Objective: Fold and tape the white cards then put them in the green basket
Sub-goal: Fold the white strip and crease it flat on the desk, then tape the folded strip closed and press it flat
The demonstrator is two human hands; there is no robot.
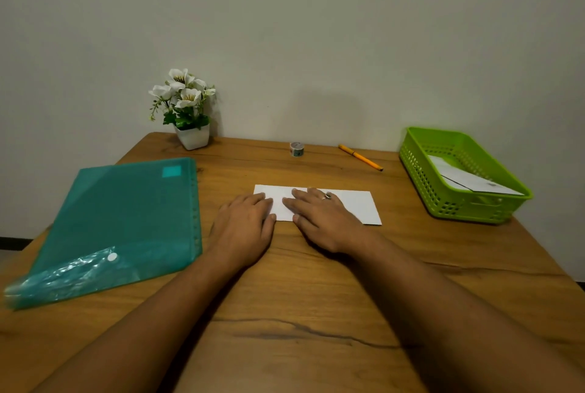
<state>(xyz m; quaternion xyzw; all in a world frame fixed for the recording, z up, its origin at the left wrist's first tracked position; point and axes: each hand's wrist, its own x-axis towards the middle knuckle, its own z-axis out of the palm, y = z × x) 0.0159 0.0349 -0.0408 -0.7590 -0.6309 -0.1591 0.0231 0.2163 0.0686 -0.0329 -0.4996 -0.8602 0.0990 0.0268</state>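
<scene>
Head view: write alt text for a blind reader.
The left hand and right hand press flat on a white card on a wooden table. Beyond it lie a tape roll and pen; a green basket stands at right.

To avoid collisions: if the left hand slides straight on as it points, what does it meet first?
Probably the tape, beyond the card that the left hand presses; depth is unclear.

We look down on a wooden table (300, 313) set against a wall: a teal plastic folder (120, 218) lies at left, a potted white flower (193, 137) stands at the far edge, a tape roll (297, 149) and orange pen (360, 157) lie beyond a white card (357, 207), and a green basket (468, 210) sits at right.
</scene>
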